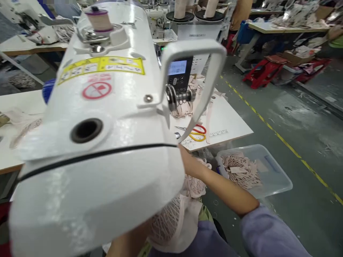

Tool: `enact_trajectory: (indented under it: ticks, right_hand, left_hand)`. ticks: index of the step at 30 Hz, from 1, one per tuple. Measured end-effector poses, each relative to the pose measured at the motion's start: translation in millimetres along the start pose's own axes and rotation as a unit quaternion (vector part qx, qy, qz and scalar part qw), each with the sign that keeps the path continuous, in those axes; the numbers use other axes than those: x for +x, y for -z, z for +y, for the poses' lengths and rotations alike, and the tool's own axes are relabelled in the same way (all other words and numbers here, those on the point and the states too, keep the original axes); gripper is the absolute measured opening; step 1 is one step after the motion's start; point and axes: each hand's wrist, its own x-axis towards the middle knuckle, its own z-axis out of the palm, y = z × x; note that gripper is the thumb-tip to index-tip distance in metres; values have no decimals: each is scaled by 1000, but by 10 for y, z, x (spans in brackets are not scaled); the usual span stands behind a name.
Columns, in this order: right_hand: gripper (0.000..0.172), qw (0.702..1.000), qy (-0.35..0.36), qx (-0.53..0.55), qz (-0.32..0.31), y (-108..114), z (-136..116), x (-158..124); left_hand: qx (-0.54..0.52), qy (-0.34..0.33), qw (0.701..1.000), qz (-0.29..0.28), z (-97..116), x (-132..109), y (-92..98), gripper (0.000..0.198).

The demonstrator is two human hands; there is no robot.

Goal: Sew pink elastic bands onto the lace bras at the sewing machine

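Observation:
The white sewing machine head (128, 175) fills the left and middle of my view and blocks sight of both hands. My right forearm (222, 189) reaches in from the lower right and disappears behind the machine's right edge at the wrist. At the bottom, my left forearm (125, 244) passes under the machine, its fingers hidden. Pale pink lace fabric (167, 221) with a smooth border hangs over my lap between the arms. More bunched lace (195, 184) lies just below my right forearm. What either hand touches cannot be seen.
Scissors with red and yellow handles (198, 132) lie on the white table (230, 119), near a printed ruler and pink strips. A clear plastic bin (276, 178) of pink straps stands on the floor at right. Farther back are red stools (265, 71) and a thread spool (98, 19) tops the machine.

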Motion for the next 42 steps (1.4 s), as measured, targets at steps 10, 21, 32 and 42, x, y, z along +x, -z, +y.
enact_trajectory:
  ticks: [10, 21, 32, 42]
  right_hand:
    - [5, 999, 10, 3, 34, -98, 35, -6]
    - [3, 999, 5, -16, 43, -122, 88, -5]
    - [13, 998, 21, 17, 60, -105, 76, -18]
    - [14, 995, 35, 15, 94, -136, 89, -77]
  left_hand:
    - [122, -55, 991, 27, 95, -51, -1, 28]
    - [97, -83, 992, 23, 149, -50, -58, 28]
    - [57, -5, 998, 31, 128, -149, -149, 30]
    - [218, -110, 953, 180, 46, -250, -280, 33]
